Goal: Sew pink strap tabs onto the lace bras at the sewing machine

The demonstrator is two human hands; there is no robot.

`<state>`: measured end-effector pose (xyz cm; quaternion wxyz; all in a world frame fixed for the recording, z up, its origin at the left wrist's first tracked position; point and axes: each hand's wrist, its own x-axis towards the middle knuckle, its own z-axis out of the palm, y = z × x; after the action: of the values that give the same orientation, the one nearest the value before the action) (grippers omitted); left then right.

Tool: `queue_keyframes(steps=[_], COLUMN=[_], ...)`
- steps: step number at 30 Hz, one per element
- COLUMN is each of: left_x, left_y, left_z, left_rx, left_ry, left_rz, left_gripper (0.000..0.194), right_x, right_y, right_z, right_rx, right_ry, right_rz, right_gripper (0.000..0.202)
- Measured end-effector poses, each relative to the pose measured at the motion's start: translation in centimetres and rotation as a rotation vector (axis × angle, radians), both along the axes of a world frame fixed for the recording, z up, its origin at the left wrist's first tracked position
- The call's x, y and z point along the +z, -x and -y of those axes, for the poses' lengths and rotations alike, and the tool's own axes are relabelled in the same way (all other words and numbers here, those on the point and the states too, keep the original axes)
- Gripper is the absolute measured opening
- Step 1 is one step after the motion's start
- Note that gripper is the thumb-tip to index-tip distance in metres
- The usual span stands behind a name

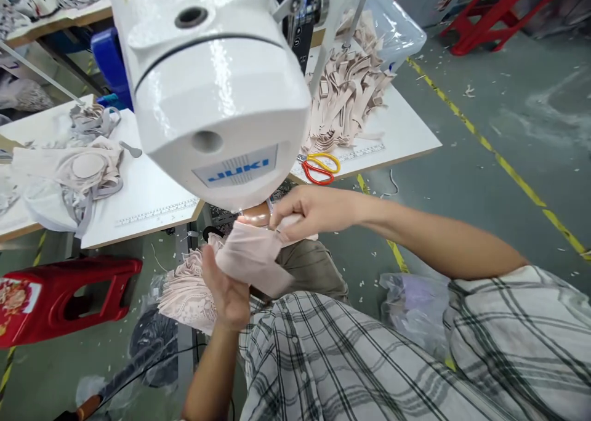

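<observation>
A pale pink fabric piece (252,255) stretches down from under the head of a white sewing machine (217,113). My left hand (228,292) has it between the raised thumb and the fingers, which are partly hidden behind the cloth. Close to the machine's orange-brown lower part (257,215), my right hand (307,212) is closed in a pinch on the fabric's right side. The machine head hides the needle area. Below and left of the fabric hangs a bunch of pink lace pieces (189,292).
Scissors (321,166) with yellow and red handles lie on the white table (410,132), before a heap of beige straps (344,95). Pink garment parts (87,165) cover the left table section. A red stool (69,295) stands left; a plastic bag (415,304) lies right.
</observation>
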<state>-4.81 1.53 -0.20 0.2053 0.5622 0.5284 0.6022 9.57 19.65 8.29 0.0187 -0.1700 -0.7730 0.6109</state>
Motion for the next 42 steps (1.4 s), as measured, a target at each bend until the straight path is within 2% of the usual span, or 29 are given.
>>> queue_keyframes(steps=[1,3,5,8,13,17,20,23,27,29,31,36,39,42], left_x=[-0.1,-0.5,-1.3,-2.4,-3.4,-3.3,-2.8,-2.2,-1.5,-1.2,-0.9,-0.2,0.3,1.0], left_y=[1.1,3.5,5.5,7.4,8.5,8.5,8.1,7.4,6.0,5.3,4.6,3.2,2.4,2.0], left_z=[-0.4,-1.2,-1.9,-2.7,-3.2,-3.3,-3.5,-3.3,-2.8,-2.4,-2.2,-1.9,-1.8,-1.6], left_rx=[-0.007,-0.066,-0.111,-0.117,-0.194,-0.148,-0.159,-0.158,-0.112,-0.083,-0.06,0.006,0.1,0.139], left_ry=[-0.069,-0.096,-0.039,0.017,0.049,0.115,0.148,0.201,0.276,0.293,0.311,0.364,0.342,0.34], left_rz=[-0.192,-0.542,-0.762,-0.904,-0.947,-0.897,-0.823,-0.748,-0.67,-0.704,-0.738,-0.817,-0.971,-1.053], left_gripper=[0.086,0.083,0.08,0.075,0.07,0.067,0.063,0.062,0.067,0.071,0.072,0.068,0.067,0.065], right_x=[0.0,-0.2,-0.4,-0.6,-0.4,-0.1,-0.2,-1.5,-4.6,-5.6,-5.9,-5.1,-5.9,-7.4], right_y=[0.5,1.3,1.9,2.0,2.0,2.1,1.9,1.1,0.1,0.0,0.1,0.3,0.0,-0.4], right_z=[-0.5,-1.2,-1.6,-1.6,-1.4,-1.4,-1.3,-1.1,-0.4,-0.2,-0.1,0.0,0.5,1.0], right_rx=[-0.023,-0.056,-0.042,-0.035,-0.028,-0.028,-0.038,-0.062,-0.255,-0.312,-0.322,-0.343,-0.379,-0.37], right_ry=[-0.158,-0.377,-0.452,-0.458,-0.497,-0.501,-0.506,-0.55,-0.726,-0.741,-0.693,-0.612,-0.712,-0.929], right_rz=[0.031,0.074,0.079,0.088,0.079,0.144,0.134,0.008,-0.24,-0.298,-0.303,-0.274,-0.339,-0.496], right_gripper=[0.014,0.012,0.013,0.014,0.015,0.015,0.014,0.014,0.022,0.02,0.017,0.012,0.015,0.021])
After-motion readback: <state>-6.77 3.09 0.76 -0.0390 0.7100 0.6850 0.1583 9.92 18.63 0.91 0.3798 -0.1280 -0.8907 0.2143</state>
